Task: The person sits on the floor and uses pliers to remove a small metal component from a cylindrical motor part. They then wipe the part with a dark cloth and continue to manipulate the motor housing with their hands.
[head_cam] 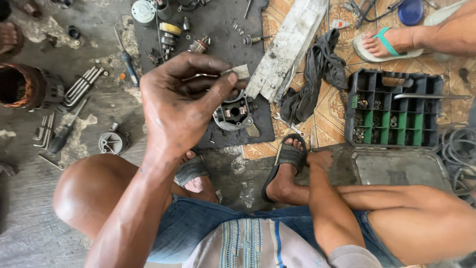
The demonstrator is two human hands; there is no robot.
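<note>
My left hand (181,101) is raised above the floor, its thumb and fingers pinching a small flat grey rectangular piece (241,71). Directly beneath it a metal motor housing part (234,112) lies on a black mat (213,30). My right hand (320,159) hangs down past my right knee, resting by my sandalled right foot (286,166) on the floor; its fingers are curled and nothing shows in it. I am squatting, with both knees and blue shorts visible.
A black and green compartment box (394,109) with small parts stands open at right. A white board (287,47), dark rag (317,74), screwdrivers (130,67), a motor stator (22,87) and small parts lie around. Another person's foot in a green-strapped sandal (386,43) is at top right.
</note>
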